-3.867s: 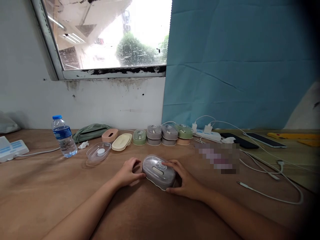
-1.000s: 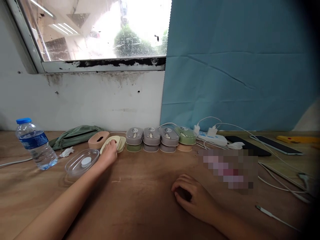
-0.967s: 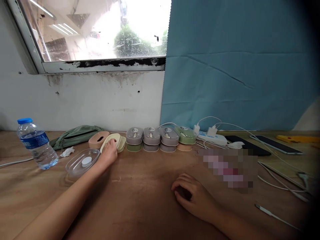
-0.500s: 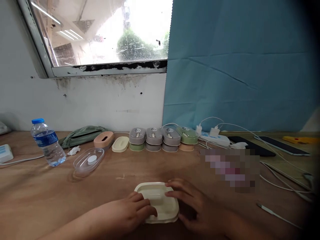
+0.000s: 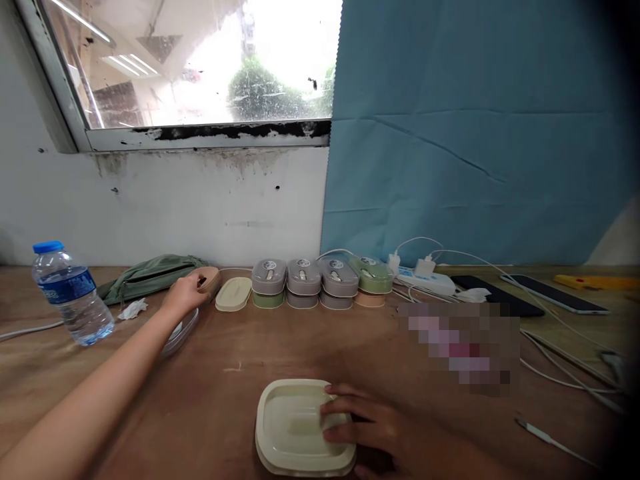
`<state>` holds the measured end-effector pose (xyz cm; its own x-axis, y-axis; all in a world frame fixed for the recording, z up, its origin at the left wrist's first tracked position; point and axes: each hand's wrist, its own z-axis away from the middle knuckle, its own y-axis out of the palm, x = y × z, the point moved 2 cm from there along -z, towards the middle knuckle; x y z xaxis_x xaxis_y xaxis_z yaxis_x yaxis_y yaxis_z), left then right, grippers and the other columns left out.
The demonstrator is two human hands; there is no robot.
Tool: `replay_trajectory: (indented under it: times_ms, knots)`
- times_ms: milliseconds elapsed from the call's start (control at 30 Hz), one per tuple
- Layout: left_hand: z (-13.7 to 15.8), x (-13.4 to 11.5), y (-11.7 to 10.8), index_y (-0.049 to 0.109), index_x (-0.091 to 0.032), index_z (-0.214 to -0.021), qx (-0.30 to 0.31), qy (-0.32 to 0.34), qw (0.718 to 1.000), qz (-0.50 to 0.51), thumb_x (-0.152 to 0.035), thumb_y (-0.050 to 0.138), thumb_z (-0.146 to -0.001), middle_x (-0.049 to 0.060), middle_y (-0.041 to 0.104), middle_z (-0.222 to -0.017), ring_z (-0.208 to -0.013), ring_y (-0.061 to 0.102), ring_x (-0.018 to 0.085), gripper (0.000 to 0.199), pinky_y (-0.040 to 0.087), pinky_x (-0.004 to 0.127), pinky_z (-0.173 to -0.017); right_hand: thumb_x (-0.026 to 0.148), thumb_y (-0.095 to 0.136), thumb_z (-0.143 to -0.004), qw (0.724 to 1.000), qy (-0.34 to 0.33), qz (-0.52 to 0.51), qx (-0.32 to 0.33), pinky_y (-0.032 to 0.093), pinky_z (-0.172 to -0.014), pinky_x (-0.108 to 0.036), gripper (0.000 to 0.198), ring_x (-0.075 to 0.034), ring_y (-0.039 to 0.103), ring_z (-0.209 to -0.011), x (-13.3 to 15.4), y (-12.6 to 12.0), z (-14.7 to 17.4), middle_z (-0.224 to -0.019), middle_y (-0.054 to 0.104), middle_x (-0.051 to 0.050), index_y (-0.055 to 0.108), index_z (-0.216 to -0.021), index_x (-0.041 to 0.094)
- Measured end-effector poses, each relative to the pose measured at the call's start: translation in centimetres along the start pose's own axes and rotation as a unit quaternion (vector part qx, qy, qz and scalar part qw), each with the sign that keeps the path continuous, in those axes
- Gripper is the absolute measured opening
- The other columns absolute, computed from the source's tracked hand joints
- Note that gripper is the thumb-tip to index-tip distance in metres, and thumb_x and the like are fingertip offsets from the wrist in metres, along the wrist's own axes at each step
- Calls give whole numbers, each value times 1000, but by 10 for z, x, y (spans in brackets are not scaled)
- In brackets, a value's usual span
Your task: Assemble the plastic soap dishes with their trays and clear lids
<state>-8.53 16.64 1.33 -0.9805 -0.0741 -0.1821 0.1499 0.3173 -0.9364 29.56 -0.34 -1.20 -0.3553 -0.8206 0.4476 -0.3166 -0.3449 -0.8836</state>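
A cream lunch box (image 5: pixel 283 427) with a rimmed, recessed top sits on the table close in front of me. My right hand (image 5: pixel 373 427) lies over its right edge, fingers spread and touching the top, thumb low by the side. My left hand (image 5: pixel 186 293) is stretched out to the back left. Its fingers are curled onto a peach-coloured box (image 5: pixel 213 279), covering part of its dark slot. Below that wrist is a clear plastic lid (image 5: pixel 183 333), partly hidden by the forearm. A second cream lid (image 5: pixel 233 294) lies just right of the peach box.
Several stacked two-tier boxes, grey (image 5: pixel 303 277) and green (image 5: pixel 373 275), line the back. A water bottle (image 5: pixel 75 300), green pouch (image 5: pixel 155 273) and crumpled tissue (image 5: pixel 133 309) are at left. A power strip (image 5: pixel 433 281), phone (image 5: pixel 555 293) and cables occupy the right.
My left hand has left the cream box and reached forward and left to the peach box. My right hand stays on the cream box. The view has shifted slightly.
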Motion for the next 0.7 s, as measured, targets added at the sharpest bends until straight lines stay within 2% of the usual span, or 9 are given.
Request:
replay_trajectory:
  times_ms: [100,233,333,433,500,567,600,700]
  knots:
    - [1,3,5,58,-18,-91,9,7,1000,-16,-27,49,-68,10,64,-93,-84,59,25,26,41,26,-61,16,53,-72,1000,1,-6,-9,31,-102,-35,44,-20,36,-122,-1,1,0,-121,51,-6,52,-115,23]
    - [4,1,0,56,-18,-96,-23,14,999,37,-18,48,-67,8,66,-87,-82,61,22,29,41,25,-62,15,54,-71,1000,-6,-9,-15,31,-101,-37,45,-21,37,-121,-1,2,1,-121,51,-7,52,-116,23]
    - [9,-3,-15,54,-18,-95,-99,7,991,93,-18,52,-67,6,66,-82,-79,62,20,28,43,24,-66,15,53,-72,1000,-17,9,-13,30,-101,-39,45,-21,38,-120,0,3,1,-120,51,-8,51,-116,22]
    - [30,-15,-40,52,-19,-93,-224,26,963,151,-22,56,-68,4,65,-83,-78,62,17,25,45,25,-71,13,51,-72,999,-29,38,-24,34,-99,-36,45,-20,39,-119,-1,5,2,-120,50,-8,50,-117,21]
    - [54,-28,-57,50,-20,-93,-298,46,932,199,-26,58,-70,2,65,-84,-78,62,16,25,46,25,-72,13,52,-72,995,-37,60,-69,37,-97,-34,51,-20,38,-119,-2,6,4,-123,46,-9,43,-122,21]
    - [83,-45,-69,49,-20,-93,-322,78,910,249,-27,60,-70,2,65,-85,-79,62,15,27,47,25,-71,15,53,-71,984,-46,88,-145,36,-97,-37,60,-22,34,-122,-1,7,6,-128,39,-11,34,-127,21]
    - [99,-54,-72,49,-20,-93,-311,104,905,271,-27,61,-70,1,65,-85,-80,62,15,27,47,25,-70,15,54,-71,976,-47,101,-189,35,-98,-39,63,-23,31,-123,1,6,6,-130,36,-11,30,-129,22]
    - [143,-79,-73,51,-20,-90,-222,222,894,320,-23,60,-71,1,65,-84,-81,62,14,21,48,25,-70,17,54,-72,940,-12,115,-322,31,-99,-42,67,-24,28,-125,13,3,5,-134,28,-10,23,-131,25]
